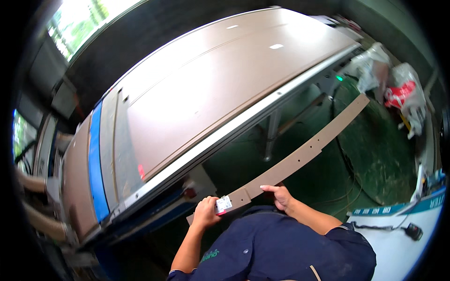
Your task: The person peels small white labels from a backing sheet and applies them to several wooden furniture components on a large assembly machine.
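**Both hands on a long brown strip beside the cutting table**

Left hand (205, 211) is curled shut around the near end of a long brown strip (300, 157), thumb side pressed against a small white label (224, 204) with a red edge that sits on the strip's face. Just to its right, the right hand (280, 195) lies on the strip's lower edge with its fingers flat along the top, gripping the board from the side; the two hands are close but apart, with a short stretch of strip between them.

From there the strip runs up and to the right, out over the green floor (375, 154), its far end near some crumpled plastic bags (389, 75). It has stepped notches along one edge.

On the left, a large brown panel (211, 89) lies flat on a machine table with a pale metal rail (243, 122) and a blue band (96, 164) across it.

As a judgement: the strip is already free of the table and the label looks stuck on or nearly so; whether it is fully pressed down cannot be told. The strip has not been set down anywhere.
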`<state>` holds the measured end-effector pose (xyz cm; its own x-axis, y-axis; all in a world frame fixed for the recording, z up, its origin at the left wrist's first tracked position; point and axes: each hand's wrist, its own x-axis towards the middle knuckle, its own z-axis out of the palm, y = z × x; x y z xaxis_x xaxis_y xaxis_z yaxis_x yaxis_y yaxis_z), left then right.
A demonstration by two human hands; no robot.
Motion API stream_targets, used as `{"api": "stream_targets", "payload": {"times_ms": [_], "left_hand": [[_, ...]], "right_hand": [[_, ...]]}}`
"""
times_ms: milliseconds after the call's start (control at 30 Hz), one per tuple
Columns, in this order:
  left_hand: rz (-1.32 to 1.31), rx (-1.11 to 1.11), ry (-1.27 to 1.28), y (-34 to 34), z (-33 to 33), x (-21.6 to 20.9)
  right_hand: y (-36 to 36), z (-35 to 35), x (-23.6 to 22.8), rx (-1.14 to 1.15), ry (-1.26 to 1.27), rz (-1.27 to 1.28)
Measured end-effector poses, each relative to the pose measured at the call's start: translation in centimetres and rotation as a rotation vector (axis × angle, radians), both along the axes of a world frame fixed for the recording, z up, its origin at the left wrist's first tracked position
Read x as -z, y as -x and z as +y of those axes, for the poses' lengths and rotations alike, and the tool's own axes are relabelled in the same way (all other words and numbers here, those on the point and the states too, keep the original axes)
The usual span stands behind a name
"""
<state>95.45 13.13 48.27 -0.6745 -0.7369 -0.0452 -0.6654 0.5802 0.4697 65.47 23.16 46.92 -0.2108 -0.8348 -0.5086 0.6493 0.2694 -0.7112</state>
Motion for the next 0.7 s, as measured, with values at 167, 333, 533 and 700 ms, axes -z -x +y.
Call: {"api": "stream_targets", "payload": {"times_ms": [167, 333, 533, 700], "left_hand": [[-0.095, 0.184, -0.092, 13.8, -1.7, -2.7], [-0.205, 0.374, -0.23, 26.4, -0.6, -3.3], [-0.257, 0.534, -0.265, 37.6, 0.4, -3.5], [-0.344, 0.643, -0.307, 47.0, -1.2, -4.5]], "right_hand": [[9.9, 4.0, 1.6, 0.329, 0.039, -0.043], [18.4, 8.7, 0.2, 0.606, -0.007, -0.019], [25.6, 12.7, 0.9, 0.805, -0.099, -0.003], [30.9, 13.6, 0.5, 0.917, -0.119, 0.01]]}}
